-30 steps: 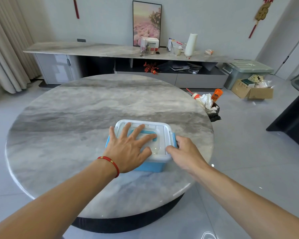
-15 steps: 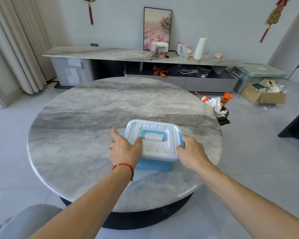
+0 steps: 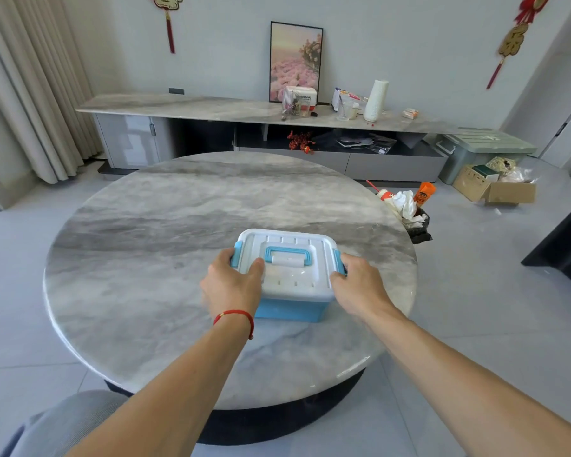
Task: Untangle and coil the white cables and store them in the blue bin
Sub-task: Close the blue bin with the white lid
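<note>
Since a second ago the left hand [image 3: 232, 285] has slid off the white lid [image 3: 289, 262] and now grips the left end of the blue bin [image 3: 290, 308], its fingers curled by the blue latch [image 3: 235, 253]. At 3 o'clock of the bin the right hand [image 3: 360, 285] clasps the opposite end, fingers wrapped around it. Bin and shut lid sit on the round marble bench [image 3: 178, 232], toward its 5 o'clock edge; no cables show.
</note>
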A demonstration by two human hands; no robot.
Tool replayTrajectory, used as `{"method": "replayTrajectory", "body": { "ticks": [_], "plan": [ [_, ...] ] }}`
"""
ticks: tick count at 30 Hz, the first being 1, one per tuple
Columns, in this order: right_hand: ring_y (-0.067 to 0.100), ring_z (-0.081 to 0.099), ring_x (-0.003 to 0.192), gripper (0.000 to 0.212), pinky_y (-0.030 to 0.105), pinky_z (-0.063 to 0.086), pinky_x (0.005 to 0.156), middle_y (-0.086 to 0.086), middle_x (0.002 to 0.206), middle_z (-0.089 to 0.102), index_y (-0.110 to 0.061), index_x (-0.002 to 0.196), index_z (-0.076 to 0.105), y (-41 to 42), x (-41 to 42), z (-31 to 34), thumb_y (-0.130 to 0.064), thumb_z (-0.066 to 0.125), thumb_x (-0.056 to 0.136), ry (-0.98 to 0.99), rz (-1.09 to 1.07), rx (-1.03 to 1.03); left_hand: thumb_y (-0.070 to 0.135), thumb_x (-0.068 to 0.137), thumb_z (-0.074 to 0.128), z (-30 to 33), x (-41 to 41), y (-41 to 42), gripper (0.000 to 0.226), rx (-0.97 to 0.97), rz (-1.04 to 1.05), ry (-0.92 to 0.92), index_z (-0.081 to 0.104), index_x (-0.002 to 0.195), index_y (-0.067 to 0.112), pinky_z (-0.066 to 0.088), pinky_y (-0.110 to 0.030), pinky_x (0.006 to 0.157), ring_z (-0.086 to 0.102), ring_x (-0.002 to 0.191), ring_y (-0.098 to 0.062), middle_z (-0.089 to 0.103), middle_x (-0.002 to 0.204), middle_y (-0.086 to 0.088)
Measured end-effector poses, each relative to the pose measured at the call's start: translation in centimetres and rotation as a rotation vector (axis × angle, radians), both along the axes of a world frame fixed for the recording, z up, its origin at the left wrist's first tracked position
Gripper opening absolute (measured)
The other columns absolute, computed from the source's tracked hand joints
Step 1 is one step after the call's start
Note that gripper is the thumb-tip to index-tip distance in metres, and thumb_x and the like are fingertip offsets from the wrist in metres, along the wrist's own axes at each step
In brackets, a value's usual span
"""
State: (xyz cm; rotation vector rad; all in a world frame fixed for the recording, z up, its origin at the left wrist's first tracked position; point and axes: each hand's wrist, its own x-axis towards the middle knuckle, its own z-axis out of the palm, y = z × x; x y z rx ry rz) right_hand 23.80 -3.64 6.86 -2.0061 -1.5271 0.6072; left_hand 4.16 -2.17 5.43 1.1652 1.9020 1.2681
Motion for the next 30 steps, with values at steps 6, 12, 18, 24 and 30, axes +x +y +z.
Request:
{"method": "replayTrajectory", "body": {
  "ticks": [6,12,18,24,30],
  "plan": [
    [0.029,0.075,0.074,0.021,0.042,0.064,0.065,0.013,0.094,0.077,-0.005,0.095,0.074,3.0,5.7,-0.1,-0.024,0.064,0.097,0.431,-0.266,-0.056,0.042,0.086,0.074,-0.1,1.1,4.0,0.075,-0.158,-0.562,-0.272,0.035,0.151,0.047,0.056,-0.044,0.094,0.057,0.117,-0.018,0.053,0.135,0.01],
    [0.022,0.069,0.073,0.044,0.044,0.062,0.081,0.017,0.089,0.077,0.001,0.085,0.073,7.1,7.9,-2.4,-0.043,0.068,0.086,0.497,-0.344,0.061,0.053,0.083,0.075,-0.7,2.2,8.9,0.085,-0.174,-0.688,-0.248,0.026,0.153,0.049,0.063,-0.047,0.074,0.058,0.118,-0.023,0.046,0.14,0.004],
    [0.011,0.068,0.089,0.039,0.024,0.05,0.076,-0.001,0.103,0.073,-0.018,0.127,0.062,15.0,4.3,-1.9,-0.002,0.068,0.091,0.744,-0.134,0.129,0.054,0.084,0.072,-1.6,1.4,15.4,0.066,-0.01,-0.417,-0.265,0.039,0.141,0.053,0.064,-0.044,0.067,0.064,0.105,-0.018,0.057,0.124,0.001],
    [0.012,0.068,0.11,0.044,0.029,0.053,0.093,-0.004,0.123,0.071,-0.027,0.135,0.06,25.2,0.3,-4.0,-0.017,0.07,0.094,0.735,-0.096,0.255,0.054,0.079,0.078,-1.9,-0.4,24.5,0.082,-0.062,-0.155,-0.424,0.039,0.145,0.024,0.063,-0.046,0.072,0.06,0.108,-0.022,0.054,0.126,-0.003],
    [0.021,0.068,0.106,0.044,0.043,0.059,0.096,0.001,0.121,0.068,-0.032,0.133,0.063,35.0,-1.9,-4.4,-0.025,0.073,0.091,0.723,-0.19,0.286,0.048,0.084,0.076,-1.4,-1.0,32.9,0.057,-0.061,-0.107,-0.473,0.05,0.123,0.015,0.062,-0.047,0.079,0.06,0.103,-0.022,0.053,0.105,0.004]
  ]
}}
